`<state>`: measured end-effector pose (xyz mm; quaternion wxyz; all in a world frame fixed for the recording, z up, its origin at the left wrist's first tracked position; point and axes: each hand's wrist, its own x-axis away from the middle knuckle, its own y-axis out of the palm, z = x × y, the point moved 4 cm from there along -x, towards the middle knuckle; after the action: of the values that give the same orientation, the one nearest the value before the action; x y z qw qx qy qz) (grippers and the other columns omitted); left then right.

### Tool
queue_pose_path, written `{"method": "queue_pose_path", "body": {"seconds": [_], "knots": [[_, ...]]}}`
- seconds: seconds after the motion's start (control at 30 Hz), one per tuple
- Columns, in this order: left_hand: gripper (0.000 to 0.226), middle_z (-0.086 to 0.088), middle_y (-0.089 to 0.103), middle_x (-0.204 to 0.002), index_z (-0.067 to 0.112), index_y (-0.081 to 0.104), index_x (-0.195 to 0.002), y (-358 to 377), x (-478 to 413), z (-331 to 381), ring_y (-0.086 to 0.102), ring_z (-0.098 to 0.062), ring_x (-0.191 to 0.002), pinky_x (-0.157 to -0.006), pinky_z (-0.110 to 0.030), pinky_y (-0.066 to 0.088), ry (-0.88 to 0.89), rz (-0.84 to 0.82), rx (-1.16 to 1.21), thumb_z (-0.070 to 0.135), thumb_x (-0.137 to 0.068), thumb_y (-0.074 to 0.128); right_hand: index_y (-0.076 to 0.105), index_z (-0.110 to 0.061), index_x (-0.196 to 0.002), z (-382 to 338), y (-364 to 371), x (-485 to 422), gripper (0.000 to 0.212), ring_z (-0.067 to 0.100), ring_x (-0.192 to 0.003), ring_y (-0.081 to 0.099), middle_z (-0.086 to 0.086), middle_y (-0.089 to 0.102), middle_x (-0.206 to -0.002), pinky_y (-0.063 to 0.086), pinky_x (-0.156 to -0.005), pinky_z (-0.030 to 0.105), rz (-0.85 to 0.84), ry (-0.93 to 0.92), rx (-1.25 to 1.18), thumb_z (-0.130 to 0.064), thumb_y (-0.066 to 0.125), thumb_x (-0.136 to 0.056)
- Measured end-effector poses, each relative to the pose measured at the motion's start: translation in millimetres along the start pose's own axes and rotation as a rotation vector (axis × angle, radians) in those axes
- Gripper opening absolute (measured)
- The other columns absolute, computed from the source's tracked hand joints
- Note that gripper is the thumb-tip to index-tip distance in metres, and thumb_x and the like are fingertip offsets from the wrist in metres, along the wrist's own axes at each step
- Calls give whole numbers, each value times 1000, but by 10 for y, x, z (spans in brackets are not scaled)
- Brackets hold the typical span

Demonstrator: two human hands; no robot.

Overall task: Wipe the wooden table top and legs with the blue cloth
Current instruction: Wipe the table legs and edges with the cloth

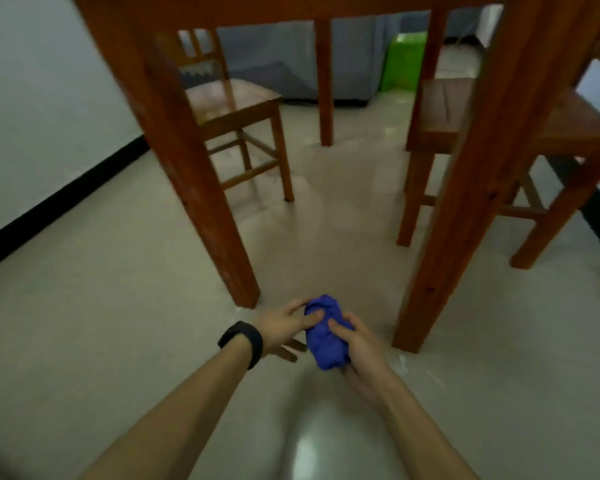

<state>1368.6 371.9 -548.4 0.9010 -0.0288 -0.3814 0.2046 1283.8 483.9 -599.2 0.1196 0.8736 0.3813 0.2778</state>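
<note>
Now you hold one blue cloth [324,337], bunched up, low above the floor [118,323] in front of the bench [291,8], between its two near legs [187,168]. Both your hands are together on it: your right hand [359,344] grips the lower part, and your left hand [281,329], with one black wristband [243,342], pinches the upper end by thumb and forefinger. Four bench legs are visible. Three wooden chairs stand at the bench: one [232,98] at its left side, two [440,112] at its right. Behind the bench is one green thing [404,60], too blurred to name.
</note>
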Motion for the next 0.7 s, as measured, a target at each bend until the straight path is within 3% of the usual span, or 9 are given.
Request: {"method": "queue_pose_path", "body": {"seconds": [0.1,0.17,0.27,0.33,0.4,0.5,0.57,0.63,0.7], "knots": [[32,-8,66,-116,29,55,-122,-360,150,-29,69,-29,-98,-81,-49,59,116,156,254,17,-94,64,64,-17,-111,16,447,-51,19,24,-93,70,11,72,-103,57,-85,44,-19,-124,287,-23,64,-93],[32,-10,68,-111,22,59,-119,-599,262,-48,68,-27,-99,-83,-53,57,159,262,273,6,-92,61,58,-29,-126,0,773,-58,40,16,-113,62,4,61,-129,51,-100,42,-25,-234,539,-41,65,-88],[30,-8,69,-107,17,63,-119,-915,385,-80,68,-23,-93,-74,-40,61,180,307,359,4,-92,59,19,-32,-155,-140,1262,21,67,6,-136,33,-9,22,-156,28,-108,23,-60,-301,749,-38,55,-98],[28,-9,69,-103,15,65,-115,-1094,484,-42,67,-22,-85,-64,-32,60,201,310,433,3,-90,57,-2,-37,-156,-195,1477,17,77,10,-145,22,-9,-4,-163,26,-110,25,-119,-330,909,-42,50,-99],[28,-9,67,-96,15,67,-109,-1263,552,56,65,-22,-80,-65,-32,57,235,278,486,2,-88,55,-12,-46,-152,-279,1689,39,77,12,-147,18,-12,-19,-162,30,-112,28,-195,-375,1065,-45,44,-100],[37,-12,65,-96,13,66,-113,-1492,608,269,66,-25,-83,-73,-36,55,294,229,503,-1,-83,49,-5,-45,-154,-538,1889,-22,71,-2,-136,22,-14,0,-163,28,-110,21,-197,-527,1104,-32,45,-103],[43,-11,66,-109,20,66,-111,-1616,634,416,65,-27,-102,-85,-43,56,344,215,504,-3,-80,48,8,-42,-155,-788,1957,-86,68,0,-128,31,-7,22,-159,31,-107,22,-145,-650,1209,-22,46,-103],[47,-2,65,-117,29,67,-107,-1823,700,560,60,-20,-109,-82,-37,53,450,327,465,-4,-80,48,16,-39,-154,-1088,2051,-132,67,12,-129,36,-2,34,-152,34,-109,30,-65,-769,1420,-18,48,-100],[44,5,63,-121,30,66,-111,-2152,805,620,57,-10,-108,-74,-23,46,598,575,542,-3,-86,49,17,-36,-155,-1422,2239,-145,67,17,-131,36,-1,37,-150,34,-112,36,0,-850,1554,-19,50,-98]]}}
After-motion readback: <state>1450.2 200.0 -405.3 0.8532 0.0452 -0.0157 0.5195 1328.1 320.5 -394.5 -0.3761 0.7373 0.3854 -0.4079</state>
